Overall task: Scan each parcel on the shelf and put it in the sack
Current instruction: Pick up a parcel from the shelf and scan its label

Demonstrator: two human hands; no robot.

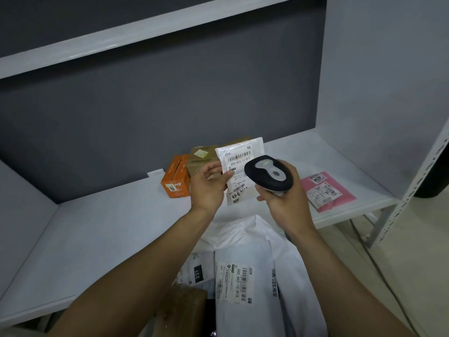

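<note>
My left hand [209,186] pinches a small white padded parcel [239,156] by its left edge and holds it upright above the shelf, label towards me. My right hand [283,198] grips a black and grey barcode scanner [266,173], whose head overlaps the parcel's lower right part. Below my forearms lies the white sack [245,237], open, with labelled white parcels [240,278] inside. On the shelf [97,227] behind my hands stand an orange box [176,177] and a brown box [200,159]. A pink mailer [326,190] lies flat at the right.
The shelf has a dark grey back wall and a white board above. A perforated metal upright [422,166] stands at the right end. A brown cardboard box [182,307] sits low beside the sack. The floor shows at the lower right.
</note>
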